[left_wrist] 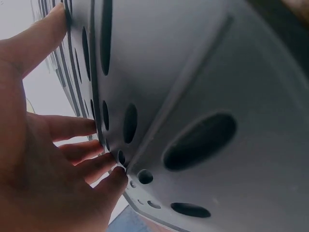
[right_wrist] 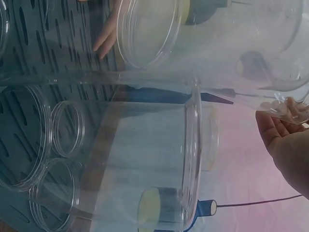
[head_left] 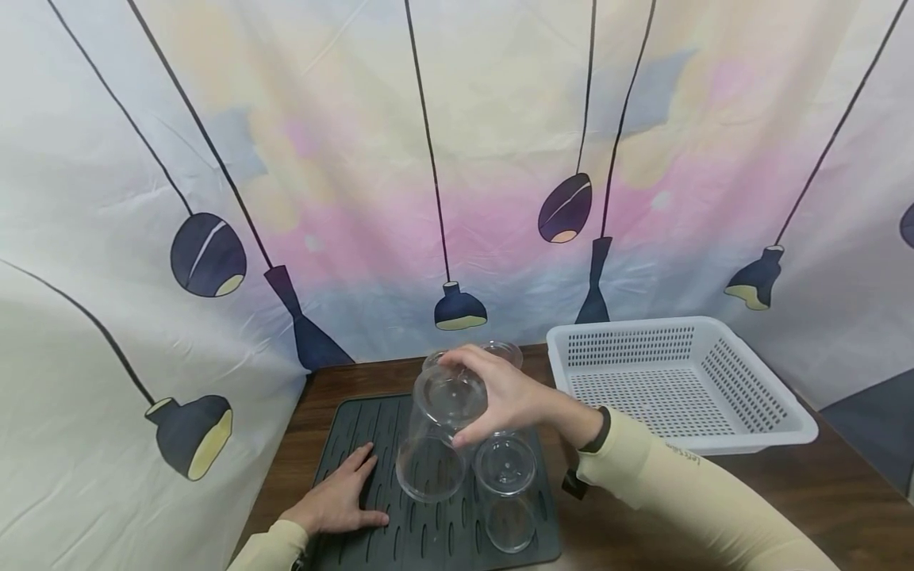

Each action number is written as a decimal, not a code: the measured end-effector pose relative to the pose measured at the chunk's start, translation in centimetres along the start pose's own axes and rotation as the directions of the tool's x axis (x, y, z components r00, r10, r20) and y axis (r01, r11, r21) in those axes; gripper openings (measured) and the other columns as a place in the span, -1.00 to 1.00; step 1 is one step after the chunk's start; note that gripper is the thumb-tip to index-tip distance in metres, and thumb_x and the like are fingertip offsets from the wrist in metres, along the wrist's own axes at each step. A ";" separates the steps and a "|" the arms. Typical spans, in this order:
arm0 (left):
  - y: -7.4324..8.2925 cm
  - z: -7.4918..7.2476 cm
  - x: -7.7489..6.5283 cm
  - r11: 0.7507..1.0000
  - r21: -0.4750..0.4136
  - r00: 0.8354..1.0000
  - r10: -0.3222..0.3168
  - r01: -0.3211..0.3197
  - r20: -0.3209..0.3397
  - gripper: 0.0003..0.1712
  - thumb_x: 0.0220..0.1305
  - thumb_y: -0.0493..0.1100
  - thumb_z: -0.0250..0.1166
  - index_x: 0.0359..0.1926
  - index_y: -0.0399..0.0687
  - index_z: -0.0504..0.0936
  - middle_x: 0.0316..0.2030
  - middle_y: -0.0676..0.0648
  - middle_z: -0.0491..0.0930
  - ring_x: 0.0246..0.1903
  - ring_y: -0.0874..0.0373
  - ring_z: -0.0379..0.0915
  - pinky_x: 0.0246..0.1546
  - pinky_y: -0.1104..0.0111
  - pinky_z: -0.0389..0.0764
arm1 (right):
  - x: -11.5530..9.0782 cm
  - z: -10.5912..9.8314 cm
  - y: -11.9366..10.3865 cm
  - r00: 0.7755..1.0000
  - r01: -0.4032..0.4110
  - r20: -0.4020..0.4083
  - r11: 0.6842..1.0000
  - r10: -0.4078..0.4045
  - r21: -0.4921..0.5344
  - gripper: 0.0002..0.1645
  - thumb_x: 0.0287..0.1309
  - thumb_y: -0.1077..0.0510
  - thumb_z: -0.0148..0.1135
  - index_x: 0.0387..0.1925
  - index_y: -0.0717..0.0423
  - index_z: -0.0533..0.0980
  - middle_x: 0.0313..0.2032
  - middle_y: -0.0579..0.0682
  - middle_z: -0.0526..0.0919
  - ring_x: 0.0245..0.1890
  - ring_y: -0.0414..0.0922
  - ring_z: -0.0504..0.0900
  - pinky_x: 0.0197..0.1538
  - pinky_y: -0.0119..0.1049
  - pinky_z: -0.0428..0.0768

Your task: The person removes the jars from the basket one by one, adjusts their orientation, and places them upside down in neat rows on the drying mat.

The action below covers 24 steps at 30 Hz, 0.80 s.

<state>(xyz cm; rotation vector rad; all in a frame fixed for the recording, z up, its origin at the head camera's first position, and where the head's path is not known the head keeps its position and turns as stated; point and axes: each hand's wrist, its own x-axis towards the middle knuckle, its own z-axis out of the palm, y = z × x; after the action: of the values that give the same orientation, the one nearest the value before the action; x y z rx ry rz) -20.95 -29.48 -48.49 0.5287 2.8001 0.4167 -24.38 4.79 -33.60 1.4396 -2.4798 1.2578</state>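
Observation:
My right hand [head_left: 500,396] grips a tall clear cup [head_left: 431,468] around its upper end, thumb on the near side and fingers over the far side. The cup stands over the dark grey drying mat [head_left: 400,539]. In the right wrist view that hand [right_wrist: 294,150] shows at the right edge, against clear walls. A smaller clear cup [head_left: 508,511] stands on the mat just right of the gripped one. Behind my right hand, rims of more clear cups [head_left: 505,350] show, partly hidden. With fingers spread, my left hand [head_left: 339,496] rests on the left part of the slotted mat [left_wrist: 193,87].
A white perforated plastic basket [head_left: 714,440] sits at the right of the brown wooden table [head_left: 785,492]. A small black object [head_left: 574,484] lies beside the mat, under the right forearm. A cloth backdrop [head_left: 371,198] printed with hanging lamps closes off the back and sides.

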 end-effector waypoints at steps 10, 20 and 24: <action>-0.4 0.1 0.3 0.999 -0.037 0.999 -0.016 0.017 0.028 0.23 -0.06 0.43 0.40 0.38 -0.38 0.28 0.47 -0.33 0.02 0.43 -0.33 -0.03 0.26 -0.21 0.26 | 0.1 0.7 -0.1 1.000 0.030 0.005 0.999 -0.030 -0.030 0.15 -0.32 -0.19 0.61 0.36 -0.10 0.26 0.24 -0.16 0.35 0.17 -0.22 0.40 0.17 -0.17 0.50; -0.4 0.1 0.1 0.999 -0.042 1.000 -0.009 0.010 0.021 0.22 -0.06 0.42 0.41 0.37 -0.39 0.28 0.47 -0.33 0.02 0.43 -0.33 -0.03 0.26 -0.21 0.25 | 0.1 1.2 0.0 0.999 0.036 0.011 0.998 -0.035 -0.048 0.18 -0.33 -0.22 0.60 0.36 0.02 0.28 0.27 -0.19 0.32 0.18 -0.25 0.40 0.16 -0.18 0.51; -0.4 0.1 0.1 0.999 -0.040 1.000 -0.010 0.010 0.019 0.23 -0.06 0.43 0.41 0.37 -0.39 0.28 0.47 -0.33 0.02 0.43 -0.32 -0.03 0.27 -0.21 0.25 | 0.2 1.4 0.0 0.999 0.048 0.023 0.997 -0.046 -0.061 0.15 -0.30 -0.23 0.59 0.36 -0.07 0.27 0.28 -0.16 0.31 0.18 -0.25 0.40 0.16 -0.19 0.51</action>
<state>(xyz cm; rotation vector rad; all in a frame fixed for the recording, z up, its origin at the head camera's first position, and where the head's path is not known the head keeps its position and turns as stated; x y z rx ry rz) -21.16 -29.77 -48.74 0.5071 2.7689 0.4622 -23.97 3.72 -34.42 1.4960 -2.4593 1.1540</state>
